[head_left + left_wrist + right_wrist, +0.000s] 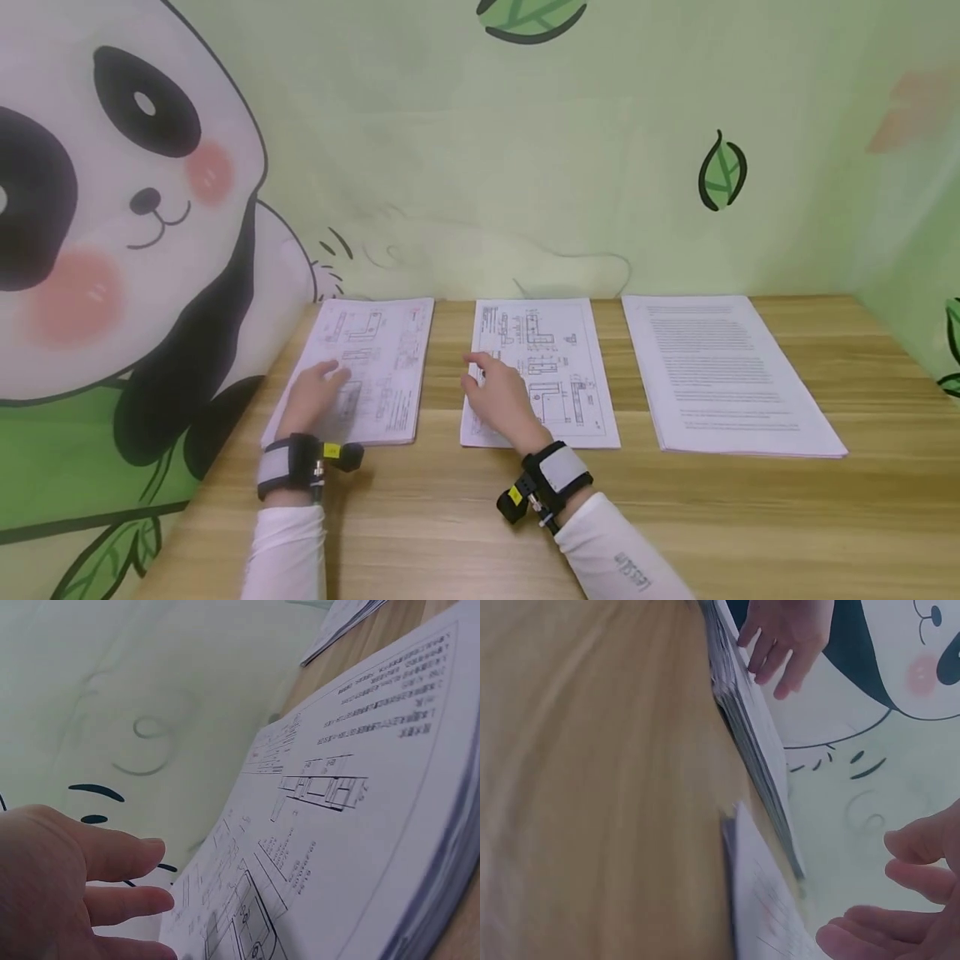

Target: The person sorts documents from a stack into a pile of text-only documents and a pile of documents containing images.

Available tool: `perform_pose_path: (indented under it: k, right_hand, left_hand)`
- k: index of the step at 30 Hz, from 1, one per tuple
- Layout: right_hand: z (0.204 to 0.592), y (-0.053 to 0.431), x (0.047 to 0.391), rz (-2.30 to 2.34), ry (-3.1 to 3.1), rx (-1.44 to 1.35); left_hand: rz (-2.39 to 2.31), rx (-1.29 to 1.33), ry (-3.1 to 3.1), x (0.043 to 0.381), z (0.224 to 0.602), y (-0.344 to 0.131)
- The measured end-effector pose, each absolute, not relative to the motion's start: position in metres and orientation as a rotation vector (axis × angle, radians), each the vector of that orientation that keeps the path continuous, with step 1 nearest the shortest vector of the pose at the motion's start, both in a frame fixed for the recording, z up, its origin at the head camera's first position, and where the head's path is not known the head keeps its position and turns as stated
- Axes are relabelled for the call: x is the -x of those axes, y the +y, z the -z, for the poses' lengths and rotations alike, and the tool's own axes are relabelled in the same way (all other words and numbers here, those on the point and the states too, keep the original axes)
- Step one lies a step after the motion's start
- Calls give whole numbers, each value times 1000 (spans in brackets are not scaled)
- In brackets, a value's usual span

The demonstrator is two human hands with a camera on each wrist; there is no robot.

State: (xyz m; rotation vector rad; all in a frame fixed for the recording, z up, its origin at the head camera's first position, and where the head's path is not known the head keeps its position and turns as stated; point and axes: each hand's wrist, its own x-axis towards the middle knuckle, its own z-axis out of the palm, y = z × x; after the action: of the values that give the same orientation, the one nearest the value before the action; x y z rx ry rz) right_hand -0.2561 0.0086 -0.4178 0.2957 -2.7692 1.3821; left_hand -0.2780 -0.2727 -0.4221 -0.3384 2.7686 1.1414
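Note:
Over the left stack of printed drawing sheets (pixel 390 367) is my left hand (pixel 311 398), its fingers loosely extended with nothing between them. The left wrist view shows those fingers (pixel 127 900) beside the sheet's printed face. My right hand (pixel 501 398) hovers at the left edge of the middle stack of drawing sheets (pixel 566 367), fingers relaxed and holding nothing. In the right wrist view, the right hand's fingers (pixel 900 926) are apart from each other, beside the middle stack (pixel 761 907); the left hand (pixel 791 641) appears above the thick left stack (pixel 754 742).
A third stack of sheets (pixel 720 375), printed with lines of text, lies to the right on the wooden table (pixel 450 508). Behind the table's far edge rises a green wall (pixel 487 167) with a painted panda (pixel 150 250). Each wrist wears a strapped camera.

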Motion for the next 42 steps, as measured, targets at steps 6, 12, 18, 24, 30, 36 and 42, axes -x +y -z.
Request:
perform_pose_path:
  k: [6, 12, 18, 24, 30, 36, 42]
  right_hand:
    - [432, -3, 255, -1518, -2781, -268]
    - [438, -8, 254, -1669, -2764, -342]
    - [440, -9, 255, -1673, -2767, -418]
    - [438, -13, 252, -1669, -2768, -445]
    - [438, -21, 252, -1669, -2767, -466]
    - [442, -30, 254, -1715, -2777, -449]
    - [442, -37, 258, -1912, -2770, -328]
  left_hand:
    - [-1184, 365, 2705, 284, 431, -269]
    - [-1158, 349, 2684, 282, 427, -258]
    - [-1131, 372, 2700, 281, 428, -263]
    - [-1137, 421, 2723, 280, 429, -273]
    - [-1151, 520, 2687, 278, 425, -281]
    - [-1171, 600, 2664, 277, 423, -286]
    - [-1195, 614, 2645, 274, 424, -288]
